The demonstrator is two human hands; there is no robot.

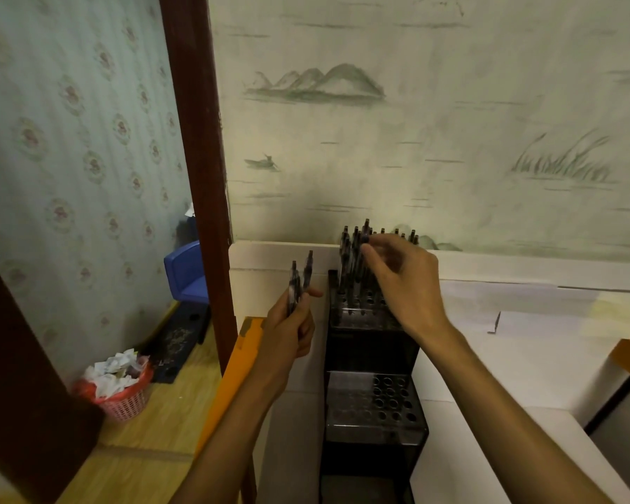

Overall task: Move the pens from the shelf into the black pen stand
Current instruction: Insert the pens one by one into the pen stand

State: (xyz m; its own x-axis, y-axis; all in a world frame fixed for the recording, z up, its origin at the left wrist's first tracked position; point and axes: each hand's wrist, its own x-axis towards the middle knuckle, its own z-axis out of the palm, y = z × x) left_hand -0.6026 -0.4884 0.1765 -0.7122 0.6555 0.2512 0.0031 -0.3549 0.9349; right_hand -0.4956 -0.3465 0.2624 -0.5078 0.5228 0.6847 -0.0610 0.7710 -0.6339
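L hand (288, 323): fingers curled round a small bunch of spare pens (299, 281), tips up, held just left of the stand's upper tier.
R hand (402, 281): over the upper tier, fingertips pinching the top of one pen (364, 236) that stands among the others.
Pen stand (371, 343): black, stepped, w/ rows of round holes; sits on the white shelf (524, 321) against the wall, betw. the two forearms.
Upper tier: packed w/ upright dark pens (350, 256), mostly at back-left.
Lower tier (375, 403): nearer the camera, below both hands; its holes look open.
Hands vs each other: apart, L lower and to the left of R.
Hidden: R hand covers the right part of the upper tier; pen count in L hand can't tell, blurred.
Cut off: stand's base runs out of frame at bottom.
Writing: none legible on pens or stand.
Off to left: pink basket (122, 389) of crumpled paper on wood floor, blue plastic stool (184, 272) behind it.
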